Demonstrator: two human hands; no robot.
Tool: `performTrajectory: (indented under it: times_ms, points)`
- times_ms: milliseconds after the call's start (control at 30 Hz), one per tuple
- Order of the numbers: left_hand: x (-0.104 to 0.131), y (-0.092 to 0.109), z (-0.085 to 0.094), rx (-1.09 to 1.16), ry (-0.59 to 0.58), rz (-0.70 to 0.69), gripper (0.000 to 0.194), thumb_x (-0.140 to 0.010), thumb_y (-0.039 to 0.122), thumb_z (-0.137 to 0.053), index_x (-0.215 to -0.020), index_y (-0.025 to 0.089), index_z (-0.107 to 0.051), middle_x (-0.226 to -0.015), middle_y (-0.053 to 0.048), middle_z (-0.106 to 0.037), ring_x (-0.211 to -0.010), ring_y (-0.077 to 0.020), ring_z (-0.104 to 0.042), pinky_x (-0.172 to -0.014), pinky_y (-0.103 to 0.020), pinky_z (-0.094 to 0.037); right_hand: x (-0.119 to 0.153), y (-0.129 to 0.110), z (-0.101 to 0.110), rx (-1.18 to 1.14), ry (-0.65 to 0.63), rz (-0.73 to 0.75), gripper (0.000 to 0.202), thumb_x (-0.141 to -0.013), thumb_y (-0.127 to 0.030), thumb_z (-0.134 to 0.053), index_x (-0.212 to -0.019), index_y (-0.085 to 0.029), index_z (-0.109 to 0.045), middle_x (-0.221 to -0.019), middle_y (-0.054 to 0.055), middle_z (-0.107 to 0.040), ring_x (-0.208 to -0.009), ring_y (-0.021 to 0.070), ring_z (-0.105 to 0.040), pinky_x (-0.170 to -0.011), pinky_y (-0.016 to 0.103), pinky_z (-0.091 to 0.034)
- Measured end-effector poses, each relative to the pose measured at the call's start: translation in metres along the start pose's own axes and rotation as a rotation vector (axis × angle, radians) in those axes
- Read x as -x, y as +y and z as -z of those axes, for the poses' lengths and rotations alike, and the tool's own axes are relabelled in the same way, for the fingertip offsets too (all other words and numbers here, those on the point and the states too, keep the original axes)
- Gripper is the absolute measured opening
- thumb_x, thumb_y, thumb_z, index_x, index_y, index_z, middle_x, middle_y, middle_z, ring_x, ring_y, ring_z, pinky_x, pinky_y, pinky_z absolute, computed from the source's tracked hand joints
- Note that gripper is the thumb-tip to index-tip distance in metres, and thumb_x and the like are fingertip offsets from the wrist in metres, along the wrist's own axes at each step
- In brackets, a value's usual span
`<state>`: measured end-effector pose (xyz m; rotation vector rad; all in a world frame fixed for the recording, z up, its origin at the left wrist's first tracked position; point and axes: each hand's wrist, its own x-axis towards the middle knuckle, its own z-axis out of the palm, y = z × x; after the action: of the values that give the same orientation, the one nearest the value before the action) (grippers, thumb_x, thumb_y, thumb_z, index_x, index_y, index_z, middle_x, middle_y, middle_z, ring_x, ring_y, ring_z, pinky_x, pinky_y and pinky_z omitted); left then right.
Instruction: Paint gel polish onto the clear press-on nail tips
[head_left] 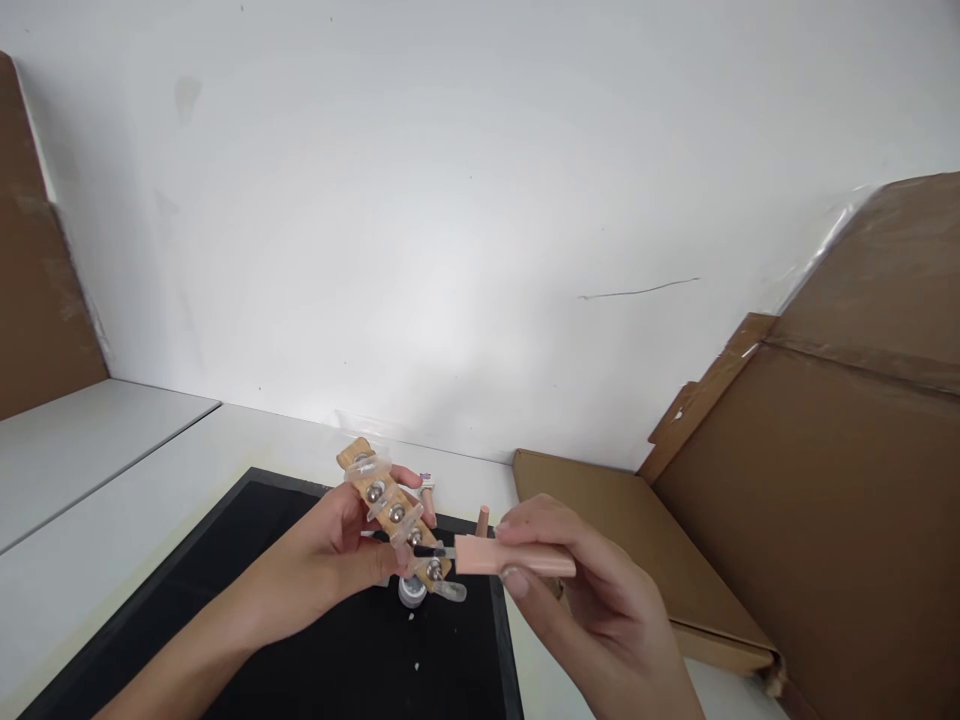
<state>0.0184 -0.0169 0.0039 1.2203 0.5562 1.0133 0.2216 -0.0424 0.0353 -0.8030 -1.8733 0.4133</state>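
Observation:
My left hand (pixel 330 565) is closed round a wooden strip (pixel 386 505) that slants down to the right. Metal balls sit along the strip, with clear nail-shaped tips (pixel 450 591) beside them. In my right hand (pixel 592 590), a pink handle (pixel 517 557) is pinched between thumb and fingers. A dark brush end (pixel 429 551) points left from this handle and meets or overlaps a clear tip near my left thumb. Whether the bristles touch the tip cannot be made out.
Under the hands lies a black mat (pixel 315 640) on a white table (pixel 150 480). A small round jar (pixel 412 591) and an upright pink item (pixel 483 521) stand behind the strip. A cardboard box (pixel 600 490) is at the right, beside tall cardboard (pixel 840 500).

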Motion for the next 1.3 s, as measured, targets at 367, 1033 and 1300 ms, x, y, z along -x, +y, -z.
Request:
performTrajectory:
  times_ms: [367, 1033, 1300]
  points:
    - [0.0004, -0.0027, -0.0014, 0.015, -0.056, 0.032, 0.032, -0.079, 0.023, -0.066, -0.108, 0.025, -0.053, -0.095, -0.001, -0.056, -0.084, -0.0141, -0.055, -0.078, -0.030, -0.043, -0.0035, 0.0011, -0.0032, 0.047, 0.009, -0.003, 0.011, -0.082, -0.016, -0.058, -0.086, -0.024, -0.064, -0.072, 0.002, -0.066, -0.062, 0.0153, -0.062, -0.054, 0.024, -0.049]
    - [0.0000, -0.0064, -0.0005, 0.039, -0.046, 0.046, 0.038, -0.075, 0.021, -0.070, -0.109, 0.025, -0.053, -0.091, 0.000, -0.059, -0.081, -0.0147, -0.058, -0.075, -0.030, -0.044, -0.0027, -0.0007, -0.0036, 0.048, -0.009, -0.063, 0.008, -0.082, -0.019, -0.059, -0.084, -0.022, -0.065, -0.070, 0.003, -0.068, -0.057, 0.0151, -0.062, -0.049, 0.023, -0.050]
    - [0.0011, -0.0046, -0.0015, 0.041, -0.076, 0.055, 0.035, -0.078, 0.020, -0.068, -0.109, 0.025, -0.052, -0.085, 0.001, -0.059, -0.077, -0.0114, -0.058, -0.074, -0.027, -0.045, -0.0037, 0.0013, -0.0057, 0.048, -0.014, -0.063, 0.009, -0.082, -0.017, -0.058, -0.086, -0.021, -0.065, -0.072, 0.003, -0.068, -0.059, 0.0142, -0.062, -0.049, 0.022, -0.050]
